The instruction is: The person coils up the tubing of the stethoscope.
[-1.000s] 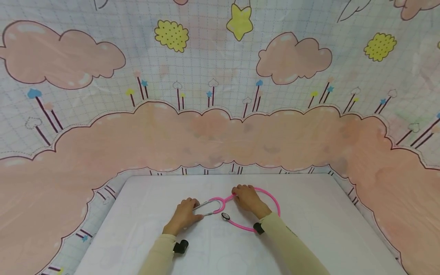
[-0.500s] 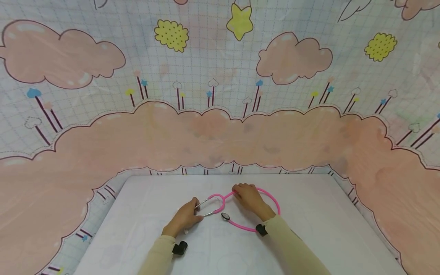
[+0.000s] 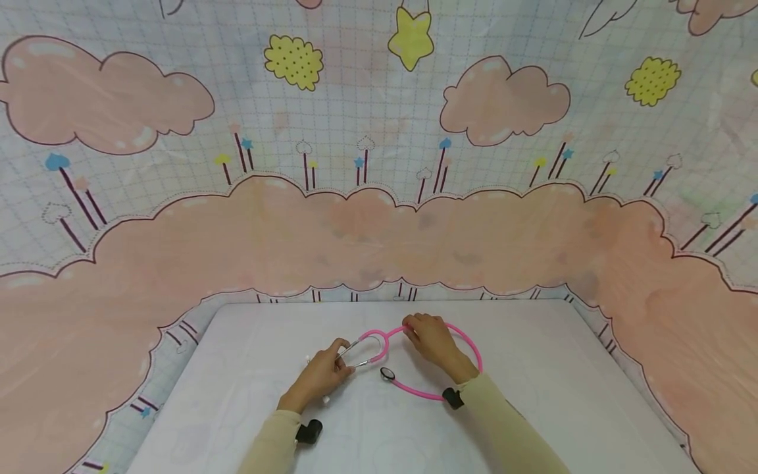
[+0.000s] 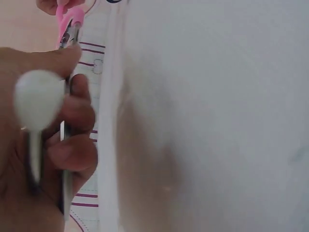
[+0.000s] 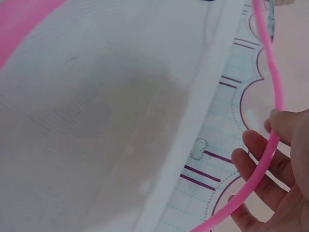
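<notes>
A pink stethoscope (image 3: 387,343) stretches between both hands above a white tabletop. My left hand (image 3: 320,374) grips its metal ear tubes, fingers curled round them in the left wrist view, where a pale ear tip (image 4: 38,99) stands out near the palm. With thumb and fingers my right hand (image 3: 432,337) pinches the pink tubing (image 5: 276,87) a short way past the fork. The rest of the tubing loops round to the right, partly behind the right forearm. Its round chest piece (image 3: 387,374) lies between the hands, toward the front.
The white table (image 3: 249,329) ends at a back edge just beyond the hands. Behind and at both sides hangs a patterned cloth (image 3: 379,243) with clouds and stars. A small black camera sits at each wrist (image 3: 310,432).
The ear tubes and fork have shifted slightly upward in the head view, and the ear tips now show beside the left hand. My right hand has moved a little up and right with the tubing.
</notes>
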Demonstrator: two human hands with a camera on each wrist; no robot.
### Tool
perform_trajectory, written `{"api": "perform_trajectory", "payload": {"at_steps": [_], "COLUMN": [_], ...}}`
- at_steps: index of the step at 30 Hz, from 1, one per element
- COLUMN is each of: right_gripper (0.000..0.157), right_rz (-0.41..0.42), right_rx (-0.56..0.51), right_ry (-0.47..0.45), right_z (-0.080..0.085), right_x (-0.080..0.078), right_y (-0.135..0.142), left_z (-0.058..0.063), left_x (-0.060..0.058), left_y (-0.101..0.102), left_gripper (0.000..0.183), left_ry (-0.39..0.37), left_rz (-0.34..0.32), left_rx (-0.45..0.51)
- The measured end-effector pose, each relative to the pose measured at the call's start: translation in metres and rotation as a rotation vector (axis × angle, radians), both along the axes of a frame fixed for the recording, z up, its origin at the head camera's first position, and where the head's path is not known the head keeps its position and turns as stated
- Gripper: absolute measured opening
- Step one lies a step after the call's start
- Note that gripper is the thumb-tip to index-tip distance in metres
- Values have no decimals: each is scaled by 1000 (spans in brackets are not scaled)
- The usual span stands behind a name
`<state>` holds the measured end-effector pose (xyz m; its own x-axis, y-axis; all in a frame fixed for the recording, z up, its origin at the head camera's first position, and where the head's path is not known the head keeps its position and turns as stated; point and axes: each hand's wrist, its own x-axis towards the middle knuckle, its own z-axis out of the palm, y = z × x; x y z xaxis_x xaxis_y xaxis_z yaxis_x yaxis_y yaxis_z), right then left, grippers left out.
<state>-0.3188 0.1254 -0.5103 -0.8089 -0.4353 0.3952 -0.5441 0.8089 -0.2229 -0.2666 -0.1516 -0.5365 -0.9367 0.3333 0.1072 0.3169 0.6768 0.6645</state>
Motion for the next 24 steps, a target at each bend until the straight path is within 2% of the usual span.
{"api": "perform_trajectory", "payload": {"at_steps": [9,18,21,24], "right_gripper": [11,18,21,20], "right_rz": [-30,-63,-61,-26], "right_rx": [-105,-106,-145,-199], "right_ry": [-20,-14,-34,-60], "right_z": [1,0,3,6], "right_x": [9,14,17,19], "right_y": [12,20,23,26], "left_z": [13,20,24,29], "left_x": [5,13,16,18], "left_y": [0,-1,-2,-4], "left_gripper": [51,49,50,49], "left_ry": [84,115,131,161], "left_rz": [105,125,130,112], "left_rx": [-23,-4,3,15]}}
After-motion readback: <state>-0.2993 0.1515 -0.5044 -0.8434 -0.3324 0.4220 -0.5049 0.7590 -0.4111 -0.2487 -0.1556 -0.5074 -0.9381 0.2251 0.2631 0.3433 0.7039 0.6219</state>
